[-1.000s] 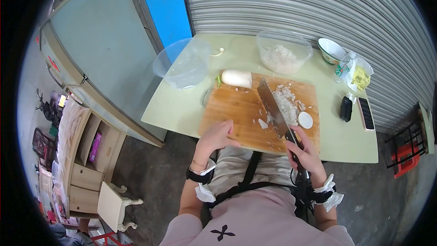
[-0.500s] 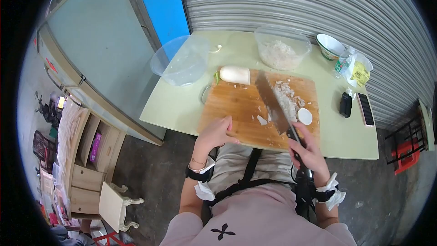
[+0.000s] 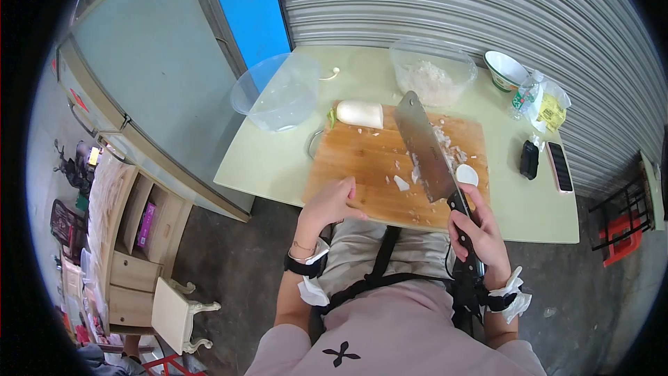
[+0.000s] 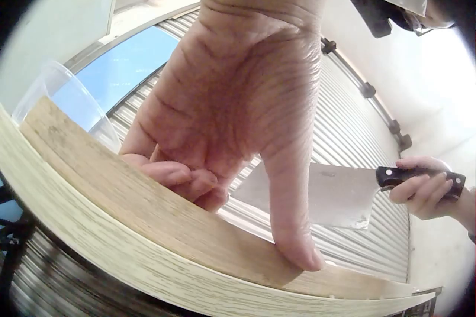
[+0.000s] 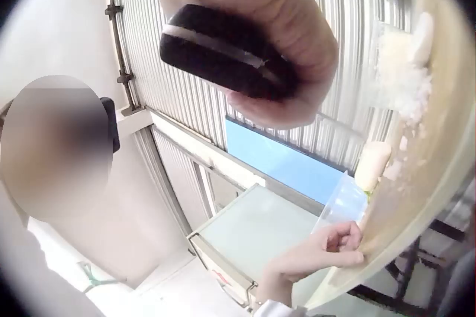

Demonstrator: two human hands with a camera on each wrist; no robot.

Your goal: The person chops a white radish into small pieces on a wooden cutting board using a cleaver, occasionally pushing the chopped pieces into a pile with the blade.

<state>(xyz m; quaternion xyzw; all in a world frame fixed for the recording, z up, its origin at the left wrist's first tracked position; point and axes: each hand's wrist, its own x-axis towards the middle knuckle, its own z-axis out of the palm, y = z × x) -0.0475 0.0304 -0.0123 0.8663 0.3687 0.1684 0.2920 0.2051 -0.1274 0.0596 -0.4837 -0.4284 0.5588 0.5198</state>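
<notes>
The right hand (image 3: 480, 233) grips the black handle of a cleaver (image 3: 426, 146), its broad blade raised over the right half of the wooden cutting board (image 3: 355, 167). In the left wrist view the blade (image 4: 342, 194) shows above the board. The left hand (image 3: 329, 205) rests at the board's near left edge, and in the left wrist view its thumb touches the board's side (image 4: 149, 205), other fingers bent on top. Chopped white bits (image 3: 454, 150) lie partly behind the blade, beside a round white slice (image 3: 467, 175). A white radish-like piece (image 3: 360, 115) lies at the back left.
Behind the board stands a clear container (image 3: 431, 73) of shredded white food; an empty clear tub (image 3: 278, 97) is at left. To the right are a bowl (image 3: 506, 71), a bottle (image 3: 525, 96), a yellow-marked bag (image 3: 552, 115), a black object (image 3: 529, 160) and a phone (image 3: 559, 167).
The right hand has moved slightly right and towards the body, and the cleaver has risen, its blade tip now nearer the clear container. The left hand has stayed at the board's edge.
</notes>
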